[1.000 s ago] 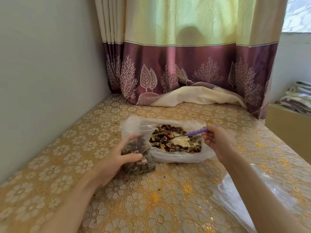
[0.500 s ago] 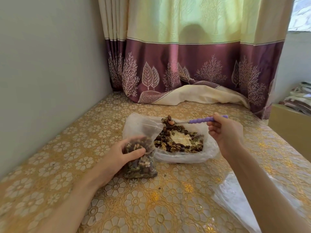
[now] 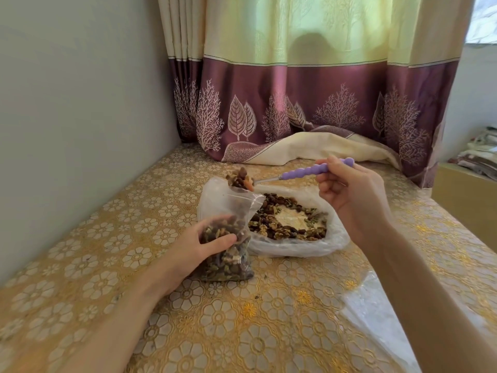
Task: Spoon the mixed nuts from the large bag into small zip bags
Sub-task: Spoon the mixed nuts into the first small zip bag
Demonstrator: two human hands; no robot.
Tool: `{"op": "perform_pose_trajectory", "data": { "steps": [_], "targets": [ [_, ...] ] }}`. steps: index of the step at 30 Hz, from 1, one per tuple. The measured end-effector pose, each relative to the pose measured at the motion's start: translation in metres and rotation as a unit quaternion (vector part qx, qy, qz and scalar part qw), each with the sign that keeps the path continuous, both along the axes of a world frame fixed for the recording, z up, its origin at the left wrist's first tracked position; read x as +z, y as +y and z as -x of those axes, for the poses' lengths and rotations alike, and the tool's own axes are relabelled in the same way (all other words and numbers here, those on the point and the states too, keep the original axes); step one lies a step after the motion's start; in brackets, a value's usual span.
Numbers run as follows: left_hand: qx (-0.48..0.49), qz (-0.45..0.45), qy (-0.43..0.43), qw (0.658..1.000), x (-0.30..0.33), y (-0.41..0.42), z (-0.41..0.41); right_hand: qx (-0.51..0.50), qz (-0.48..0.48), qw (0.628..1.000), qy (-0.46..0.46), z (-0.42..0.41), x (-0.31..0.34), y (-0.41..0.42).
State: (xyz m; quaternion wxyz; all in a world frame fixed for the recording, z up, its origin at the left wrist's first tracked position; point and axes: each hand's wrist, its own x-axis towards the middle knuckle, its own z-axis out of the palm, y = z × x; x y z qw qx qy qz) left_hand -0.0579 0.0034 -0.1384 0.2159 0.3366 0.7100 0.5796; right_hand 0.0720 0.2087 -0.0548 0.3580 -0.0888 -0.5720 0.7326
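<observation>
**Loaded spoon over the small bag**

Gold floral cloth covers the bench [image 3: 88, 265], curtain [image 3: 309, 103] at its far edge; left hand [image 3: 199, 249] grips the small zip bag [image 3: 228, 251] upright mid-bench; right hand [image 3: 355, 200] pinches the purple-handled spoon [image 3: 309, 170], heaped nuts [image 3: 240, 179] above the bag's mouth; large bag [image 3: 295, 227] lies open just behind.

Your right hand [image 3: 352, 200] holds a heaped spoon [image 3: 293, 175] over the small bag [image 3: 228, 238] your left hand [image 3: 199, 251] grips, big bag [image 3: 295, 246] just behind.
</observation>
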Motion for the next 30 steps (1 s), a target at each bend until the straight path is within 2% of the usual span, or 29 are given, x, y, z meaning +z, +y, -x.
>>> {"op": "perform_pose_trajectory", "data": {
  "steps": [5,10,15,20,24,30],
  "targets": [
    [-0.001,-0.01,-0.021,1.0,-0.001,0.0,0.0,0.054,-0.065,0.996,-0.006,0.0,0.0,-0.004],
    [0.008,-0.016,-0.031,0.999,-0.001,-0.001,-0.001,0.056,-0.051,0.997,0.011,0.0,-0.001,0.0],
    [0.037,-0.045,-0.033,0.998,-0.002,0.001,-0.002,-0.043,0.033,0.998,0.024,0.0,-0.005,0.015],
    [0.064,-0.082,-0.047,0.993,-0.003,0.001,-0.002,-0.163,0.053,0.984,-0.05,0.001,-0.018,0.033],
    [0.065,-0.094,-0.05,0.992,-0.004,0.001,-0.003,-0.223,-0.006,0.97,-0.099,-0.002,-0.023,0.042],
    [0.053,-0.086,-0.024,0.995,-0.004,0.001,-0.002,-0.234,-0.043,0.966,-0.097,-0.003,-0.031,0.05]
  ]
}}
